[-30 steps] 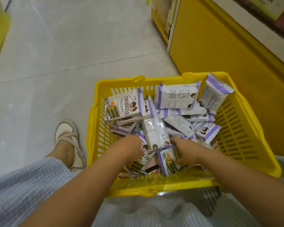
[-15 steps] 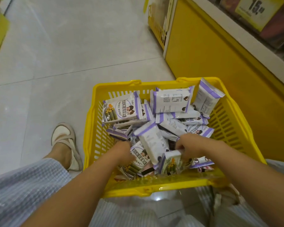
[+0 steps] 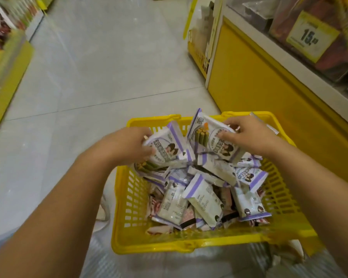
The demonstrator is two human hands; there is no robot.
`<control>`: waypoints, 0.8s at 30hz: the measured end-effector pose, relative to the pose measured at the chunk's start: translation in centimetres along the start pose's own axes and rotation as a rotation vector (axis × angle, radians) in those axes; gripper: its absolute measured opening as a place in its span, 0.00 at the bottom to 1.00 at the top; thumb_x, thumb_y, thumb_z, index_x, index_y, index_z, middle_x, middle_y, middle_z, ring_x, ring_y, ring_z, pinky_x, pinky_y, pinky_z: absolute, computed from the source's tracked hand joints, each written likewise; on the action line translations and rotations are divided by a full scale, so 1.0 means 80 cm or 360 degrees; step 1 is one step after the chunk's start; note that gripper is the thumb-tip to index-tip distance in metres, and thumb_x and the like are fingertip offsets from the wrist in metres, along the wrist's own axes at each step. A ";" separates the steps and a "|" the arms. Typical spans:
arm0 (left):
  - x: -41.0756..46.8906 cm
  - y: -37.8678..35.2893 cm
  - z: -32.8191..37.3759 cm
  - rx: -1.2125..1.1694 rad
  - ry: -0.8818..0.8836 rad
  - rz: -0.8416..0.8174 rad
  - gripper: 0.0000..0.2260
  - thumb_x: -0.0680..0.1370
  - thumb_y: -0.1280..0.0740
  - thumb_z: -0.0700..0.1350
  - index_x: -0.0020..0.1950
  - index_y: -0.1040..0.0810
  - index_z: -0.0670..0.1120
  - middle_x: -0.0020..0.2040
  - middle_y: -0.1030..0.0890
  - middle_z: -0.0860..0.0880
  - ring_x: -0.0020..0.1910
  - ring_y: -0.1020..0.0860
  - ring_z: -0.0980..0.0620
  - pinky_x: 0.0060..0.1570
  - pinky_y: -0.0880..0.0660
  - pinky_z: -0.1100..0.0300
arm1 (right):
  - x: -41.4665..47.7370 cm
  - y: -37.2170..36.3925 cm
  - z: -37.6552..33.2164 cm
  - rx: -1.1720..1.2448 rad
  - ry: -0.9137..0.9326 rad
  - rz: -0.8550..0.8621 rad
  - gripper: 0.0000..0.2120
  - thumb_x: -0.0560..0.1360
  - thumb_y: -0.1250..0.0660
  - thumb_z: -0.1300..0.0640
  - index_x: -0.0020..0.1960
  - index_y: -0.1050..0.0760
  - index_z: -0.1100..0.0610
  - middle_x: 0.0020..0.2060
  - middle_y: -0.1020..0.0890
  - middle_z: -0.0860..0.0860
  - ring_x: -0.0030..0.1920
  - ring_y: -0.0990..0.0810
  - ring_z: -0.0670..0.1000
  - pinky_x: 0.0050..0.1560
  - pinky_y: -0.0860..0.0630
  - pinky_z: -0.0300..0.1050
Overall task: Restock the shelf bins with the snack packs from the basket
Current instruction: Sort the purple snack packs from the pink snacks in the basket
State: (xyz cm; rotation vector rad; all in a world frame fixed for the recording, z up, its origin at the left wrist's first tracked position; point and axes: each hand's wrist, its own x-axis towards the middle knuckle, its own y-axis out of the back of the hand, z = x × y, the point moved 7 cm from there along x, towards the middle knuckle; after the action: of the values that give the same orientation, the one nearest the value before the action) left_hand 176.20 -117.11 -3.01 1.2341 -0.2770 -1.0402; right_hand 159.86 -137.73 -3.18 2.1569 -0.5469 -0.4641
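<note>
L hand grips a white-purple snack pack over the yellow basket; R hand pinches another pack beside it. Hands apart. More packs piled in basket, w/ shelf to its right.

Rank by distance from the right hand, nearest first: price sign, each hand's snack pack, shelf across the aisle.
1. Snack pack, gripped by right hand.
2. Second pack, in left hand, leftward.
3. Price sign, upper right.
4. Shelf across aisle, far left.
</note>
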 end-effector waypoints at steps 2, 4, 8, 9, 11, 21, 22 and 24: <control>0.015 0.019 0.000 0.0148 0.0007 0.0425 0.13 0.77 0.34 0.52 0.61 0.26 0.55 0.54 0.20 0.49 0.51 0.22 0.45 0.46 0.28 0.53 | 0.001 0.015 -0.003 0.0076 -0.0031 0.0275 0.11 0.76 0.33 0.50 0.57 0.22 0.52 0.41 0.19 0.48 0.38 0.20 0.46 0.34 0.27 0.38; 0.025 0.014 0.010 0.0390 -0.0098 0.0732 0.16 0.78 0.35 0.51 0.65 0.27 0.55 0.59 0.21 0.49 0.57 0.24 0.43 0.50 0.31 0.52 | 0.000 0.024 -0.005 0.0106 -0.0020 0.0469 0.14 0.77 0.33 0.50 0.60 0.23 0.53 0.44 0.20 0.47 0.41 0.19 0.48 0.34 0.26 0.40; 0.034 -0.039 0.006 0.0575 -0.0276 0.0819 0.21 0.75 0.33 0.44 0.68 0.27 0.52 0.66 0.25 0.49 0.63 0.28 0.43 0.60 0.36 0.51 | -0.003 0.023 -0.007 0.0207 0.0060 0.0641 0.14 0.75 0.31 0.51 0.59 0.23 0.52 0.41 0.21 0.44 0.39 0.19 0.45 0.31 0.24 0.40; 0.037 -0.055 -0.001 0.0603 -0.0251 0.0706 0.22 0.76 0.33 0.47 0.71 0.30 0.52 0.69 0.28 0.49 0.66 0.30 0.44 0.62 0.36 0.51 | -0.002 0.018 -0.007 0.0214 0.0078 0.0644 0.14 0.75 0.30 0.51 0.59 0.23 0.52 0.44 0.20 0.46 0.40 0.19 0.46 0.35 0.22 0.45; 0.045 -0.084 -0.016 0.0596 -0.0195 0.0441 0.27 0.77 0.36 0.56 0.75 0.37 0.53 0.74 0.35 0.51 0.70 0.34 0.46 0.64 0.36 0.52 | 0.003 0.007 -0.013 0.0210 0.0131 0.0634 0.15 0.74 0.29 0.52 0.60 0.23 0.53 0.49 0.19 0.48 0.42 0.20 0.46 0.42 0.21 0.48; -0.008 -0.035 -0.027 0.0137 -0.0314 0.1350 0.36 0.65 0.23 0.55 0.68 0.33 0.45 0.61 0.28 0.44 0.58 0.28 0.45 0.52 0.29 0.51 | 0.045 -0.104 -0.102 -0.0111 0.0489 0.0326 0.18 0.74 0.32 0.58 0.64 0.26 0.54 0.59 0.25 0.53 0.61 0.30 0.55 0.59 0.32 0.50; -0.008 -0.037 -0.024 0.0195 -0.0352 0.1345 0.38 0.65 0.24 0.57 0.70 0.34 0.44 0.64 0.29 0.43 0.60 0.30 0.45 0.55 0.28 0.49 | 0.046 -0.117 -0.105 -0.0132 0.0530 0.0186 0.20 0.74 0.32 0.58 0.66 0.27 0.54 0.61 0.27 0.53 0.64 0.32 0.54 0.63 0.34 0.49; -0.001 -0.048 -0.016 0.0347 -0.0446 0.1253 0.39 0.66 0.27 0.59 0.72 0.35 0.45 0.67 0.30 0.42 0.64 0.31 0.43 0.60 0.29 0.42 | 0.044 -0.126 -0.105 -0.0126 0.0594 0.0017 0.23 0.74 0.31 0.56 0.69 0.29 0.53 0.66 0.29 0.52 0.69 0.36 0.52 0.69 0.41 0.46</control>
State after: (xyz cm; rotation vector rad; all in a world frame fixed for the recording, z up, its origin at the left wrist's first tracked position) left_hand 175.10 -116.11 -6.80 1.0201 -1.0243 -0.4910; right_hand 169.26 -128.69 -6.95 2.0950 -0.3247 -0.0697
